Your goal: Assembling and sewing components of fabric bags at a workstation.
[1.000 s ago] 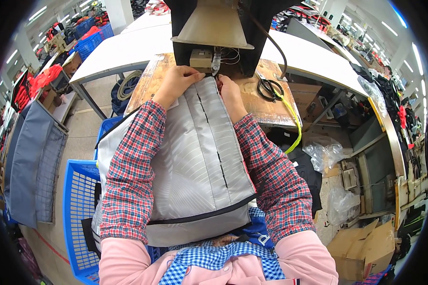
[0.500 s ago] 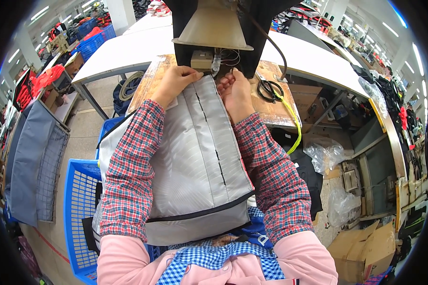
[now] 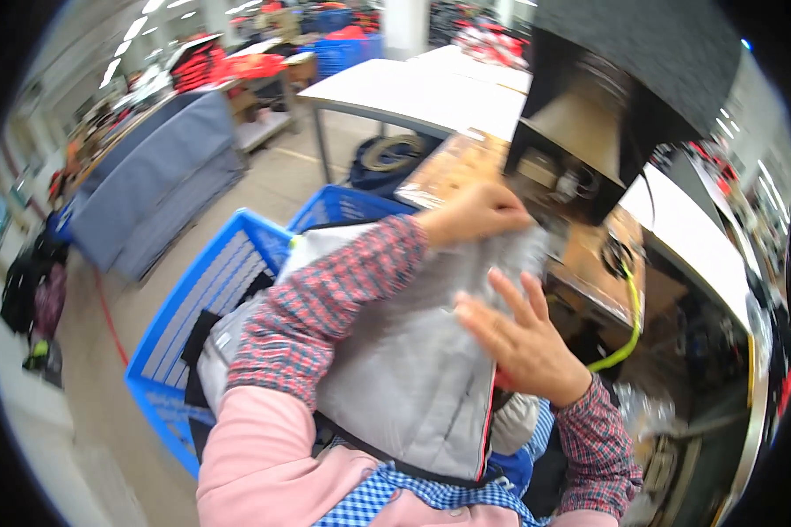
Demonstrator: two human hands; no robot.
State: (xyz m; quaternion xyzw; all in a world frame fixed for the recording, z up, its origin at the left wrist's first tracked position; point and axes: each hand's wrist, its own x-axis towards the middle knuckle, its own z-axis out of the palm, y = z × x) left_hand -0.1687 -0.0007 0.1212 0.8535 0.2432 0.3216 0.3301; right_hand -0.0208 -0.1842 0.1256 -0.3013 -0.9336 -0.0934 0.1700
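Note:
A large grey fabric piece point(image 3: 395, 351) with dark trim and a slit-like seam lies over my lap and reaches up toward the machine. At its far end my left hand point(image 3: 492, 213) pinches the cloth edge, fingers closed. My right hand point(image 3: 527, 338) hovers over the cloth's right side with fingers spread, holding nothing; it is a little blurred by motion. Just beyond my left hand stands a black-housed machine point(image 3: 549, 132) with a tan cone-shaped hood point(image 3: 580, 119) on a worn wooden board point(image 3: 466, 162).
Blue plastic baskets point(image 3: 237, 220) stand at my left, grey fabric hanging into the nearer one. White tables point(image 3: 422, 92) flank the machine. A yellow-green strap point(image 3: 631, 325) hangs off the board at right, near black scissors-like handles point(image 3: 618, 255). A blue-grey fabric-covered bin point(image 3: 158, 193) sits farther left.
The view has swung to the left. My right hand has let go of the far edge and come back toward me, opening over the cloth. My left hand still grips the far end.

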